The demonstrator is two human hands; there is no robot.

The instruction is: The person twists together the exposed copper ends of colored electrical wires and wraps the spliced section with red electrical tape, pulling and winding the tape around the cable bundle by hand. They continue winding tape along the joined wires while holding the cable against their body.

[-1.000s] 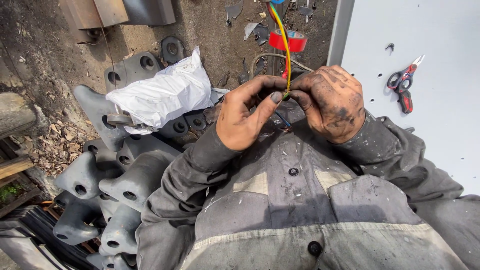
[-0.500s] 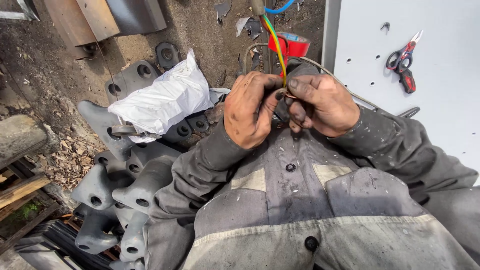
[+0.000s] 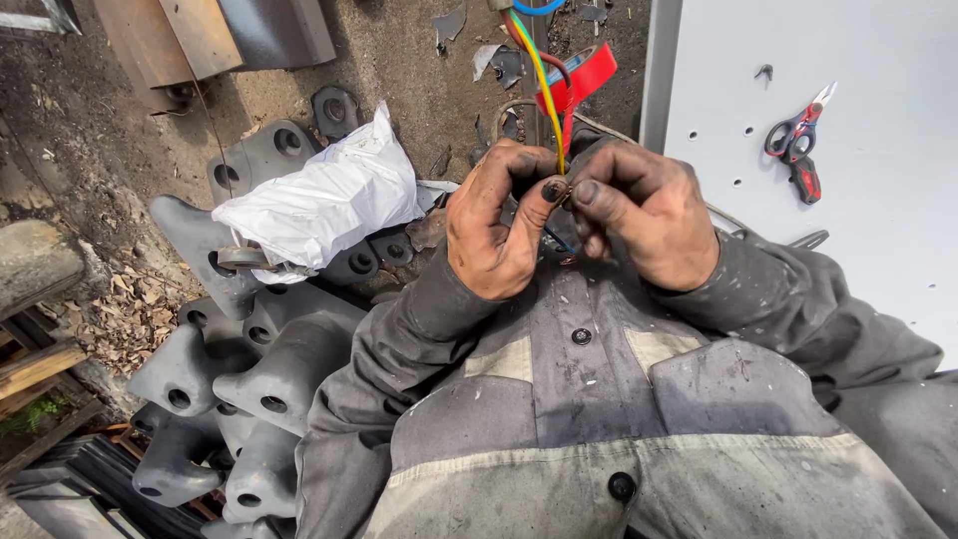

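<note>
Wire (image 3: 544, 90) | yellow-green; pinched between left hand (image 3: 496, 230), right hand (image 3: 644, 215) fingers

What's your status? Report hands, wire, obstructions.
Left hand and right hand both pinching the yellow-green wire at chest height. Wire runs up past red tape roll. Red-handled cutters lie on grey panel, clear of hands.
</note>
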